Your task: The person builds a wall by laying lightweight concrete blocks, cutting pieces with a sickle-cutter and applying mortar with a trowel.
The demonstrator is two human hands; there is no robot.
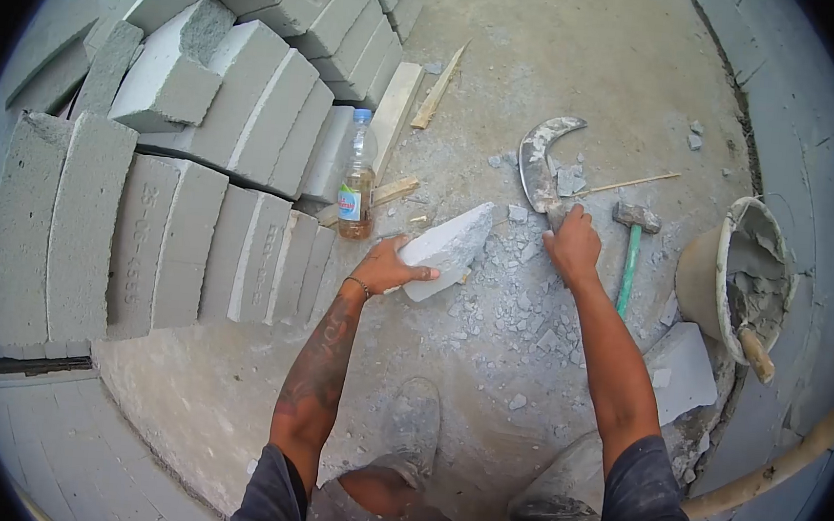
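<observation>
My left hand (389,267) grips the near-left end of a broken piece of light grey block (449,250), thumb on its front face. The piece is tilted, with a rough edge toward the right. In my right hand (572,241) is the handle of a sickle (539,165), its curved, mortar-smeared blade pointing away from me. The blade is apart from the block piece. A hammer (635,219) with a green handle lies just right of my right hand. Broken block chips (521,308) are scattered on the floor between and below my hands.
Stacked grey blocks (178,242) fill the left side, beside a plastic bottle (356,177) with brownish liquid. Wood strips (440,86) lie beyond it. At right stand a mortar bucket (705,273) holding a wooden-handled tool (755,354), a block chunk (688,370) and a pole (783,466).
</observation>
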